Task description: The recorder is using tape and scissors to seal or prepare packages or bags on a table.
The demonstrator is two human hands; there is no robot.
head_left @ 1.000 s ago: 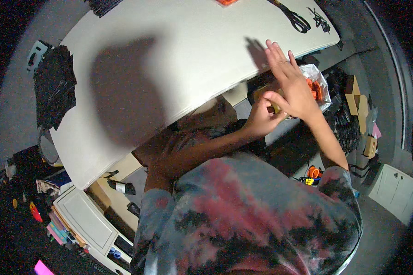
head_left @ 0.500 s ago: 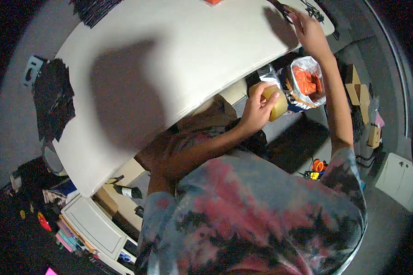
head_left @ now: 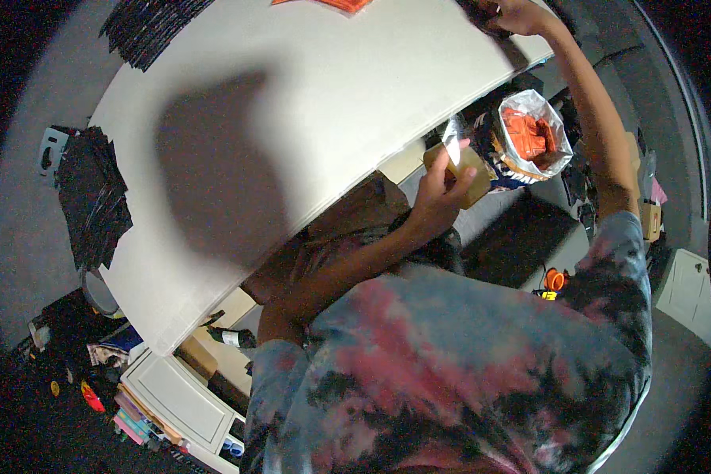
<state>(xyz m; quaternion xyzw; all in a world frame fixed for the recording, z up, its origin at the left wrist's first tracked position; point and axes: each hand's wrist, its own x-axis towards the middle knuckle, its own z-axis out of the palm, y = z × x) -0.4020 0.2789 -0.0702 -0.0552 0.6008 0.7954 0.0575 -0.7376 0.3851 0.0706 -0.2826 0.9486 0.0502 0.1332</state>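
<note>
Below the table's near edge, my left hand is closed around a thick, yellowish-tan roll that looks like packing tape. A shiny strip of clear plastic shows right by its fingertips; whether it belongs to the roll I cannot tell. My right arm reaches out to the far right corner of the white table. There my right hand has its fingers curled at a dark thing, partly cut off by the picture's edge and too dark to name.
A bin lined with a white bag, holding orange packets, stands beside the table. Stacks of black flat pieces lie at the left and far left edges. Something orange lies at the back. White drawers stand lower left.
My right hand has moved farther out, toward the top of the picture, and its fingers have curled in. My left hand keeps the roll, tilted slightly. The view has shifted, showing more orange at the back.
</note>
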